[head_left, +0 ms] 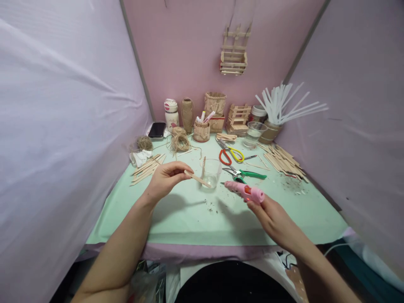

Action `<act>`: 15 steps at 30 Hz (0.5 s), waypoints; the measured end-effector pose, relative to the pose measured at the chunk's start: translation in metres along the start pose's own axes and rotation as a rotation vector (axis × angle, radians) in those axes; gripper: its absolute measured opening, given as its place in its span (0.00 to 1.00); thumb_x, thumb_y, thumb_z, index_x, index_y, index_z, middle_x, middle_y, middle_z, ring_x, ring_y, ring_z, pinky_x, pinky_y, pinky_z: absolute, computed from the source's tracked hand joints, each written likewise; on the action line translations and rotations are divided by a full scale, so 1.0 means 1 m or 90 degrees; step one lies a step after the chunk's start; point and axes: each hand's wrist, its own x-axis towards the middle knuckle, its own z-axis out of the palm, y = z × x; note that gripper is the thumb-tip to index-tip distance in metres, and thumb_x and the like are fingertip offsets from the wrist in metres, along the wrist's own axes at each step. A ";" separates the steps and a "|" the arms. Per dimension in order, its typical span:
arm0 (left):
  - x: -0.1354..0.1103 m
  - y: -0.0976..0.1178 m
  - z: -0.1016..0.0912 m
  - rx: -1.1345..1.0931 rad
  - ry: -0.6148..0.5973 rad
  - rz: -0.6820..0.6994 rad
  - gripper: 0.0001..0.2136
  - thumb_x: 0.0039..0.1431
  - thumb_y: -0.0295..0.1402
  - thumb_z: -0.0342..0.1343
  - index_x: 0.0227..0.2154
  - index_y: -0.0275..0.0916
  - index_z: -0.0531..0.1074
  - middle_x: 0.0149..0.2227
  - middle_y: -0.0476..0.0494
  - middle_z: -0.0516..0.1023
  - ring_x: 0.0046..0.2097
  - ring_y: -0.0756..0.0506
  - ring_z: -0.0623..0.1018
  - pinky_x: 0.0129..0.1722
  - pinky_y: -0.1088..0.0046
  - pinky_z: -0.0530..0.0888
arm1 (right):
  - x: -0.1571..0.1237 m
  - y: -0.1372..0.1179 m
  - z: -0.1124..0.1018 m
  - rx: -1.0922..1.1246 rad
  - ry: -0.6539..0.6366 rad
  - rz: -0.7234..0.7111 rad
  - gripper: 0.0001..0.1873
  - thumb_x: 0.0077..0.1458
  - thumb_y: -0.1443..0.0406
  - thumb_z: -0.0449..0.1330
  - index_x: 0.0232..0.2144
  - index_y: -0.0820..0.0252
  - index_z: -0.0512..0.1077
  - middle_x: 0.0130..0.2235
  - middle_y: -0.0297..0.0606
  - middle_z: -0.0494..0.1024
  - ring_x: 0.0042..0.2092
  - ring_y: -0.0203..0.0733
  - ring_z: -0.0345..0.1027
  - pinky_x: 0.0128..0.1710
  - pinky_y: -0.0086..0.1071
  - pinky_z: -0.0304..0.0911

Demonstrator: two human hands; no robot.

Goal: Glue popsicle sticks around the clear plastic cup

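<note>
My left hand point(166, 177) pinches one end of a flat wooden craft stick point(197, 179), which points right towards a clear glass cup point(211, 172) with another stick standing in it. My right hand point(274, 220) grips a pink hot glue gun point(245, 191) whose nozzle points left, a short gap from the held stick. Both hands hover above the mint-green table mat point(189, 214).
Green-handled pruners point(244, 173) and scissors with red and yellow handles point(229, 152) lie behind the cup. Stick piles sit at left point(147, 167) and right point(284, 162). Twine point(179, 141), a phone point(157, 129), stick-built holders point(238, 118), a jar of white glue sticks point(277, 113) line the back.
</note>
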 end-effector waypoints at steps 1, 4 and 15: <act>0.000 0.000 0.000 0.002 -0.002 -0.003 0.05 0.51 0.33 0.65 0.31 0.37 0.80 0.32 0.42 0.81 0.34 0.48 0.78 0.32 0.76 0.74 | -0.001 0.005 -0.008 -0.050 0.017 -0.001 0.21 0.66 0.54 0.45 0.48 0.56 0.71 0.43 0.43 0.78 0.47 0.49 0.70 0.48 0.42 0.65; 0.000 0.001 0.002 0.004 -0.013 -0.010 0.06 0.52 0.33 0.65 0.32 0.37 0.80 0.33 0.42 0.81 0.34 0.48 0.78 0.33 0.76 0.75 | -0.005 0.033 -0.033 -0.287 0.075 0.045 0.23 0.65 0.52 0.44 0.30 0.57 0.70 0.28 0.42 0.74 0.30 0.47 0.68 0.33 0.40 0.63; -0.003 -0.013 0.024 0.195 -0.067 0.051 0.06 0.56 0.32 0.61 0.36 0.37 0.78 0.33 0.44 0.81 0.34 0.49 0.79 0.36 0.76 0.75 | -0.023 0.130 -0.066 -0.528 0.019 0.313 0.21 0.56 0.49 0.55 0.17 0.50 0.63 0.26 0.56 0.74 0.29 0.59 0.73 0.27 0.47 0.61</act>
